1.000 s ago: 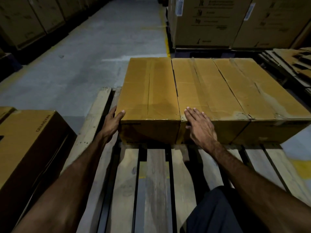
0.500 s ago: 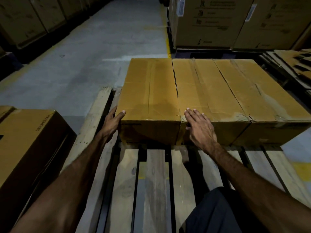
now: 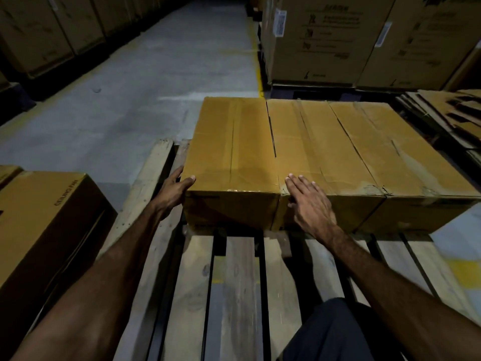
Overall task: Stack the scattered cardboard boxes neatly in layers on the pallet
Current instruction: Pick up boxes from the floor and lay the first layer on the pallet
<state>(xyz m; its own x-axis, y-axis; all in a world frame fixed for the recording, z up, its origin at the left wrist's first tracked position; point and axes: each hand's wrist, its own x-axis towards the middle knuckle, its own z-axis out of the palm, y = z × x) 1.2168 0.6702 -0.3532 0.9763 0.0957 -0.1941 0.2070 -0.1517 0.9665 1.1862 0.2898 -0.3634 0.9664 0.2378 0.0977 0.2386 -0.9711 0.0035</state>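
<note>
Brown cardboard on the far left first: a loose box (image 3: 44,220) printed "CEILING FAN" sits off the pallet's left edge, on the floor as far as one can judge, waiting its turn. Next along, the left hand (image 3: 173,190) is at the near-left corner of the leftmost box (image 3: 234,157), thumb hooked over the top edge and fingers wrapped round the side, so it grips that corner. That box stands at the far end of the wooden pallet (image 3: 234,287), snug against the middle box (image 3: 320,155), with only a thin dark seam between them. The right hand (image 3: 312,207) lies flat and open, fingers straight, pressing on the middle box's near top edge just beside that seam. Further right, the right-hand box (image 3: 400,157) closes out a row of three. This looks like the squaring-up step: the first row of the bottom layer is being nudged tight and flush. The near slats are bare, so most of the layer is yet to be laid. The next move likely calls for letting go, turning left to the loose box, and setting it down just in front of this row with edges aligned.
</note>
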